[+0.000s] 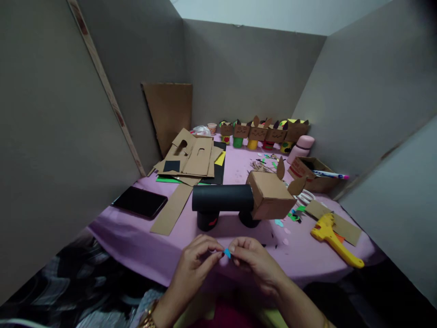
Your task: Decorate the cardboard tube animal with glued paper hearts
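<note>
Between the fingertips of both hands, just over the table's front edge, is a small piece of blue paper. My left hand pinches its left side. On the other side my right hand pinches it too. Right behind my hands stands a cardboard animal figure: a black paper tube body on short black legs, with a brown cardboard box head bearing two leaf-shaped ears. A small red mark shows on the left leg.
A yellow glue gun lies at the right, near paper scraps and a cardboard box with pens. To the left are a black tablet and stacked cardboard. Several similar figures and a pink bottle stand behind.
</note>
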Demonstrator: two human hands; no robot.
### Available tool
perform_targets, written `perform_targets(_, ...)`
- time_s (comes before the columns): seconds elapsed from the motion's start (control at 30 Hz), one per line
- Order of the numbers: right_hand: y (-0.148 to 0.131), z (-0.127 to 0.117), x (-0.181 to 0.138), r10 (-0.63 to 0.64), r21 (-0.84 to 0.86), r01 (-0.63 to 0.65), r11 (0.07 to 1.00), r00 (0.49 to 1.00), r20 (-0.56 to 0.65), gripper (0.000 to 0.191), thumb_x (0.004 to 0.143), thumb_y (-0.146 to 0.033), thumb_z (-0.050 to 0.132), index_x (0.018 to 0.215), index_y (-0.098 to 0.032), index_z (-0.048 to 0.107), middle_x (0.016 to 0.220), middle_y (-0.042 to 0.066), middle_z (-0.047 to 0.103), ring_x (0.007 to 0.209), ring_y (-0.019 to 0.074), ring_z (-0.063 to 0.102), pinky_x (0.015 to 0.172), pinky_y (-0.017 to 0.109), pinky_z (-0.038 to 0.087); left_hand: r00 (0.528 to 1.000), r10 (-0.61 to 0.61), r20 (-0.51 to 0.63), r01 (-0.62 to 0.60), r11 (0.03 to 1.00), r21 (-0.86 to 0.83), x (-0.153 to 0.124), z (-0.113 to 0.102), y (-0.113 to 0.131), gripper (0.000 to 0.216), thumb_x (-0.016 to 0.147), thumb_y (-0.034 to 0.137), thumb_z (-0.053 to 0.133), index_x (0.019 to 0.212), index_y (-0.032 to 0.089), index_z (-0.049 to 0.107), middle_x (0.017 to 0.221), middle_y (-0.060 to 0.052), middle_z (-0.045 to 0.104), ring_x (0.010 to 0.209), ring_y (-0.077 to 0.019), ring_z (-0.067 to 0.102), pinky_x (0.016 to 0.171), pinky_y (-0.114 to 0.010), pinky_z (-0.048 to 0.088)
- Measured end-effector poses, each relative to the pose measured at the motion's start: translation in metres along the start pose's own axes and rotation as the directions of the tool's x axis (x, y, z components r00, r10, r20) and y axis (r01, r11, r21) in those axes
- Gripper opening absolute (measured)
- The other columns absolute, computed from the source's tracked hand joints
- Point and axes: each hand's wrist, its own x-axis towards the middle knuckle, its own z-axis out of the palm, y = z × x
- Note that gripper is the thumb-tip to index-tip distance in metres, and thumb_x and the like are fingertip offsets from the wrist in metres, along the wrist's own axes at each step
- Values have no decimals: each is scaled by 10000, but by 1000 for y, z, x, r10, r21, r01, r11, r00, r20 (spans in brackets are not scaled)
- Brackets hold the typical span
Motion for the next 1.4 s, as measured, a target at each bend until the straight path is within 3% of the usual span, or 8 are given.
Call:
perform_targets(0.1, 1, 2, 1, 6, -5, -6, 1000, 1000, -1, 283, 672, -388, 669, 562, -176, 516, 443, -70, 466, 376, 51, 231, 405, 242, 76, 1000, -24, 0, 24, 1000, -6, -1, -2, -1, 149, 828, 265, 536, 752, 202, 647, 756, -30, 633, 757, -167, 587, 704, -277, 455)
perform_targets(0.2, 2, 4, 1, 8, -15, -9, 1000, 1000, -9, 298, 673, -418, 666, 585, -178, 514, 443, -71, 481, 355, 44, 230, 393, 240, 73, 994, -83, -73, 80, 996, -44, -1, -7, -6, 161, 814, 297, 535, 735, 193, 629, 757, -35, 623, 747, -171, 581, 697, -278, 454)
perform_targets(0.3, 4, 5, 2, -1, -23, 0, 1000, 1000, -27, 325, 669, -458, 663, 618, -176, 511, 451, -71, 493, 348, 40, 239, 387, 232, 83, 962, -205, -182, 183, 974, -131, 3, -18, -17, 157, 775, 327, 561, 750, 181, 613, 749, -22, 600, 689, -159, 560, 636, -260, 448)
perform_targets(0.43, 6, 6, 2, -1, -44, 0, 999, 1000, -26, 352, 658, -490, 662, 633, -172, 510, 457, -67, 507, 339, 35, 238, 379, 223, 90, 924, -334, -186, 296, 933, -202, 13, -35, -29, 174, 746, 340, 572, 768, 168, 589, 686, 10, 554, 603, -128, 504, 561, -230, 405)
perform_targets(0.87, 9, 7, 2, 2, -102, -4, 995, 1000, -25, 392, 660, -548, 649, 636, -186, 501, 478, -60, 514, 343, 44, 253, 371, 220, 108, 932, -330, -150, 315, 942, -114, 31, -43, -33, 201, 717, 355, 561, 723, 161, 612, 700, -14, 621, 667, -159, 557, 613, -242, 424)
perform_targets(1.4, 10, 10, 1, -2, -92, 1, 996, 1000, -17, 355, 697, -501, 643, 641, -182, 497, 475, -64, 506, 342, 34, 232, 374, 222, 92, 936, -278, -214, 286, 958, 8, 33, -38, -35, 145, 743, 311, 531, 741, 184, 601, 715, -12, 632, 709, -185, 583, 657, -269, 424)
